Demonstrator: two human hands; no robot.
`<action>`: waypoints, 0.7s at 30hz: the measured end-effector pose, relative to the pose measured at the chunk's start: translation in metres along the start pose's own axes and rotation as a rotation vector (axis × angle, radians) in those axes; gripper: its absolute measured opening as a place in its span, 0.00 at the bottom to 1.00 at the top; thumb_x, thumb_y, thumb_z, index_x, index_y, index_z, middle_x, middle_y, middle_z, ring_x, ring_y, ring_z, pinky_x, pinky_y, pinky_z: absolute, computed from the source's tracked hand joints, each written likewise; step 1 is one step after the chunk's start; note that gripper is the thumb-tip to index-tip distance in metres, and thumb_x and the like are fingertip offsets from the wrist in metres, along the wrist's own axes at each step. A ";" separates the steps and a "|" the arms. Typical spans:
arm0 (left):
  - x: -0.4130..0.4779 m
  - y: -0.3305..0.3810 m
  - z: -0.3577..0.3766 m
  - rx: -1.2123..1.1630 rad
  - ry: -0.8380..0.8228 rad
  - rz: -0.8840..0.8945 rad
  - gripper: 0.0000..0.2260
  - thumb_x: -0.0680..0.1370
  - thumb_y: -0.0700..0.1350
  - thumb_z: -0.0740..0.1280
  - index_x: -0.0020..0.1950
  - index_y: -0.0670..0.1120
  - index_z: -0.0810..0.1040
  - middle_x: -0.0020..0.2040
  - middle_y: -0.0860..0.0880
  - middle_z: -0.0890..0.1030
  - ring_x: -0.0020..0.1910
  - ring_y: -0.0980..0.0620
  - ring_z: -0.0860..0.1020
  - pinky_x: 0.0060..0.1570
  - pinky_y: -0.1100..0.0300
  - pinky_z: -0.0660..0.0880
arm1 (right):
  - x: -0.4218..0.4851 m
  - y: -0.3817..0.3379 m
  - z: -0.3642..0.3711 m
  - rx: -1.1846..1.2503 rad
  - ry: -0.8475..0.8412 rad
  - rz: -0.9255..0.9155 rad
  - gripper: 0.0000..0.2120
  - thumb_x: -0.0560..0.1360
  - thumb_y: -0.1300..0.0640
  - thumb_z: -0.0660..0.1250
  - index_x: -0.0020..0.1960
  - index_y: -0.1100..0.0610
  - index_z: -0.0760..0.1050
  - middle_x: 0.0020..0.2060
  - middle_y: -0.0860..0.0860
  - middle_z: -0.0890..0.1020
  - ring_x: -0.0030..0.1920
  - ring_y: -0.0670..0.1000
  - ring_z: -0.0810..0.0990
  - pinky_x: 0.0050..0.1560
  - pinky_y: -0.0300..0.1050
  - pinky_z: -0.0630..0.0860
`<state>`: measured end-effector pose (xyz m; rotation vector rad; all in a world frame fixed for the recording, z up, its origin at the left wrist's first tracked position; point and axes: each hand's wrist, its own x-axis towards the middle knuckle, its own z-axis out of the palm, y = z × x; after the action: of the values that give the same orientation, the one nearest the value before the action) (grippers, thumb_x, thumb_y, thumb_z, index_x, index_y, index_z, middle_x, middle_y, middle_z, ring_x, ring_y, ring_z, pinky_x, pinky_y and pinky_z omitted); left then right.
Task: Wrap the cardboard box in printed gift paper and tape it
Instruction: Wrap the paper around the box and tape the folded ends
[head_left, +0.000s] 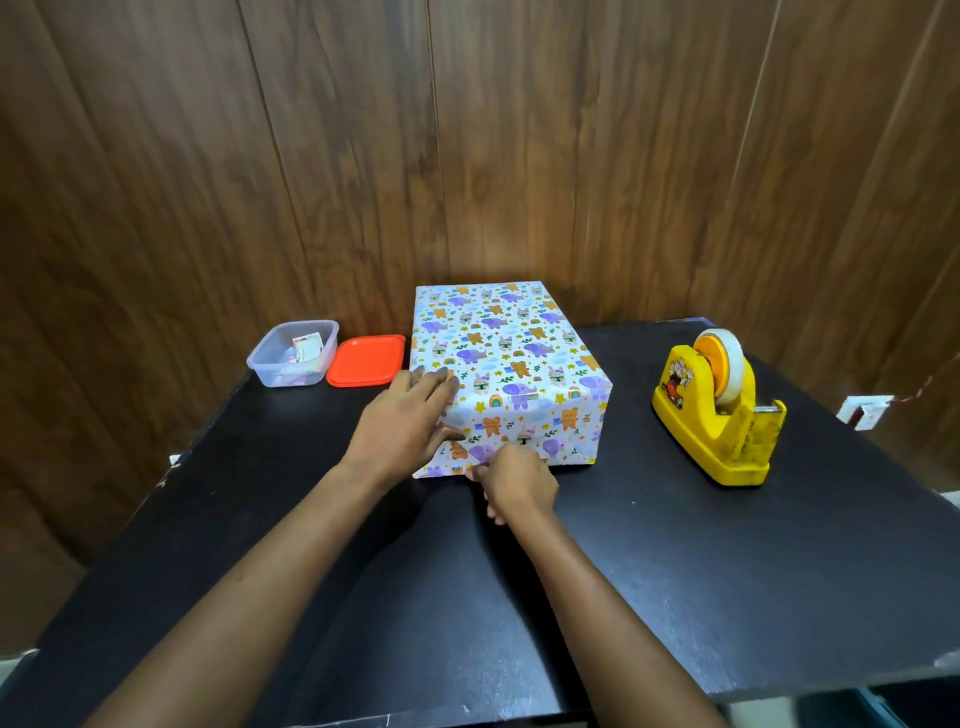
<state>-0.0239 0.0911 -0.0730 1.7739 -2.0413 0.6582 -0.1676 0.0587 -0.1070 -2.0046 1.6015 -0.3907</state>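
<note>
The box (511, 358), covered in white gift paper printed with small animals and rainbows, stands on the black table (675, 561) near the back wall. My left hand (402, 423) lies flat with straight fingers against the box's near left corner, fingertips on the top face. My right hand (514, 480) is at the lower edge of the near face with fingers curled; its fingertips touch the paper there, and I cannot tell whether they pinch anything. A yellow tape dispenser (719, 410) with a roll of tape stands to the right of the box.
A clear plastic tub (291, 356) with small items stands at the back left, its red lid (366, 361) lying beside it next to the box. Wood panelling rises right behind the table. A white wall socket (865, 410) sits beyond the right edge.
</note>
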 end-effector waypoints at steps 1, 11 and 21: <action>-0.002 -0.002 -0.001 -0.051 -0.006 -0.036 0.25 0.72 0.51 0.72 0.66 0.45 0.74 0.65 0.49 0.75 0.59 0.45 0.74 0.46 0.52 0.79 | -0.001 0.004 -0.005 0.069 -0.058 -0.018 0.14 0.76 0.49 0.64 0.37 0.56 0.75 0.32 0.52 0.82 0.32 0.50 0.81 0.45 0.42 0.77; -0.004 0.006 0.002 -1.027 -0.057 -0.686 0.24 0.78 0.55 0.63 0.72 0.52 0.64 0.72 0.55 0.64 0.69 0.54 0.67 0.67 0.56 0.66 | 0.006 0.037 -0.094 0.257 0.562 -0.246 0.08 0.76 0.53 0.65 0.48 0.57 0.79 0.47 0.50 0.78 0.55 0.53 0.70 0.54 0.48 0.68; 0.013 0.038 0.005 -1.471 -0.016 -0.909 0.12 0.80 0.50 0.60 0.61 0.50 0.75 0.54 0.50 0.82 0.49 0.54 0.81 0.46 0.60 0.75 | 0.036 0.067 -0.115 0.943 0.134 0.078 0.06 0.80 0.56 0.61 0.54 0.57 0.73 0.46 0.53 0.81 0.40 0.47 0.80 0.40 0.43 0.76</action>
<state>-0.0633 0.0814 -0.0740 1.3435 -0.8527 -0.9048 -0.2740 -0.0124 -0.0562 -1.2019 1.2036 -1.0346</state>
